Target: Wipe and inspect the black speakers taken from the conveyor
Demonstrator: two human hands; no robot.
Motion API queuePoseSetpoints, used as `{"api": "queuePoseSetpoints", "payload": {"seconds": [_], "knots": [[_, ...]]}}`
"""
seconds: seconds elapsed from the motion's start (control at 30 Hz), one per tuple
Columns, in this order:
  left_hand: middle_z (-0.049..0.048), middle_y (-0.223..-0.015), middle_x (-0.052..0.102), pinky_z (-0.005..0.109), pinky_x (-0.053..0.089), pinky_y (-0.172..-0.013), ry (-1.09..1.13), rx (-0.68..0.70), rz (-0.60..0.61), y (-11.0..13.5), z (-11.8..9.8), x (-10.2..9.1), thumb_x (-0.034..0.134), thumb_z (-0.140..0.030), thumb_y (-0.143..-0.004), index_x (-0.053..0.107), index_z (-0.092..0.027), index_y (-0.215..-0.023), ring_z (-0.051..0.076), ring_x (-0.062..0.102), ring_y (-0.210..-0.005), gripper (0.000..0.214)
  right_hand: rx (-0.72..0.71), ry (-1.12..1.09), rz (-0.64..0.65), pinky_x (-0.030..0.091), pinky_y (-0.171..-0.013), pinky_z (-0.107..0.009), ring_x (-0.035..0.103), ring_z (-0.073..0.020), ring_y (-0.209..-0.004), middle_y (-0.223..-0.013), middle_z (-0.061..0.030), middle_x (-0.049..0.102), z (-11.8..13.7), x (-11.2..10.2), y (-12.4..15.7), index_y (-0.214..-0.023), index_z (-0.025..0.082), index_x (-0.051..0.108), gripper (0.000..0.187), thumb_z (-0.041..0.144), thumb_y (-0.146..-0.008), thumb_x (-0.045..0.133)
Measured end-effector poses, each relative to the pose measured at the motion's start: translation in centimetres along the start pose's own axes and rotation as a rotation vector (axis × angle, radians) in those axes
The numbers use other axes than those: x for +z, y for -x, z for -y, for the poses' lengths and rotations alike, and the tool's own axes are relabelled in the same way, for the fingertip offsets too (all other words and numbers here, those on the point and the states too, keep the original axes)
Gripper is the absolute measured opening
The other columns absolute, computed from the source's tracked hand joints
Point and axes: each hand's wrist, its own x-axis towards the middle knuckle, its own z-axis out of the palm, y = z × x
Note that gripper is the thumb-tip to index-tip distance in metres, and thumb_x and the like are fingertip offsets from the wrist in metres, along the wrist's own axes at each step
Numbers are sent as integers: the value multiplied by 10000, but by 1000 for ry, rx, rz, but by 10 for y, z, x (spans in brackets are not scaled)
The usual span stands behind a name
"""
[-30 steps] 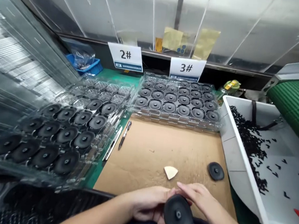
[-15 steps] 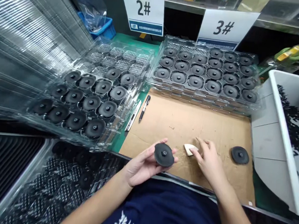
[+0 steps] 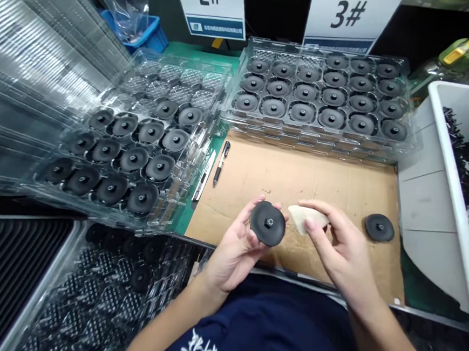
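Black disc [image 3: 267,223] gripped in left hand [image 3: 234,251], wedge [image 3: 303,217] pinched in right hand [image 3: 344,249]; left tray [image 3: 179,94] only part-filled, loose disc [image 3: 379,228] untrayed.

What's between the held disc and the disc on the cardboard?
In the head view: the white wedge, the right hand pinching it, then cardboard.

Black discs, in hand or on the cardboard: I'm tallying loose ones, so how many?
2: one black disc in the left hand, and a second disc lying near the right edge of the cardboard. More could be hidden.
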Motion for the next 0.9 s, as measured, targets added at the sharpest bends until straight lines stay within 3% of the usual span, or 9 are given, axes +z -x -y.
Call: {"api": "queuePoseSetpoints", "payload": {"seconds": [0.1, 0.23, 0.4, 0.47, 0.53, 0.67, 0.77, 0.83, 0.9], "knots": [[87, -1238, 584, 288, 456, -939, -89, -21, -27, -4, 6, 8, 756, -275, -684, 514, -242, -1254, 233, 545, -1144, 620, -226, -60, -39, 444, -815, -318, 561, -158, -919, -1031, -42, 621, 37, -4, -3, -1150, 206, 542, 272, 162, -888, 484], [61, -1225, 603, 301, 490, -902, -108, -19, -37, -5, 11, 14, 763, -246, -672, 558, -266, -1204, 231, 588, -1079, 570, -241, -116, 212, 445, -762, -283, 557, -123, -822, -925, -15, 626, 47, -4, -5, -1065, 180, 570, 216, 117, -884, 469], [52, -1125, 657, 265, 479, -910, -119, -20, -38, -5, 12, 21, 690, -195, -756, 598, -229, -1161, 191, 608, -1045, 416, -329, 16, -47, 428, -752, -334, 543, -163, -822, -918, -68, 626, 41, -7, 2, -1111, 116, 562, 253, 109, -870, 485], [37, -1150, 646, 287, 486, -908, -119, -26, -22, -5, 10, 24, 722, -152, -714, 579, -260, -1188, 206, 607, -1053, 506, -367, -28, 16, 431, -710, -316, 532, -150, -768, -904, -63, 631, 41, -8, 9, -1118, 116, 556, 275, 78, -855, 488], [35, -1168, 637, 288, 493, -895, -127, -44, -6, -6, 9, 27, 744, -135, -684, 575, -270, -1195, 215, 609, -1048, 555, -326, -58, 89, 430, -671, -294, 525, -134, -732, -897, -44, 634, 42, -10, 11, -1090, 133, 565, 261, 67, -849, 489], [32, -1110, 662, 210, 493, -837, -144, -70, 27, -9, 10, 33, 723, -183, -719, 599, -251, -1172, 173, 619, -1012, 475, -326, 25, -97, 432, -742, -339, 547, -166, -825, -942, -69, 634, 42, -12, 5, -1115, 119, 555, 264, 92, -860, 490], [28, -1112, 664, 246, 496, -865, -137, -87, 48, -8, 5, 35, 751, -172, -683, 611, -260, -1152, 190, 622, -1018, 497, -410, -14, 3, 429, -732, -325, 543, -159, -808, -895, -62, 633, 38, -17, 12, -1129, 120, 554, 281, 83, -858, 489], [38, -1142, 653, 277, 490, -895, -120, -95, 47, -6, 3, 34, 786, -202, -642, 609, -256, -1157, 210, 617, -1032, 547, -347, -24, 71, 417, -695, -295, 531, -138, -765, -862, -48, 623, 34, -23, 21, -1096, 125, 565, 257, 73, -856, 487], [32, -1122, 658, 232, 491, -868, -108, -113, 24, -4, 5, 33, 806, -241, -614, 611, -253, -1157, 182, 623, -1005, 576, -210, 63, 16, 397, -689, -291, 523, -130, -753, -884, -49, 617, 33, -30, 26, -1081, 128, 569, 241, 73, -863, 482]]}}
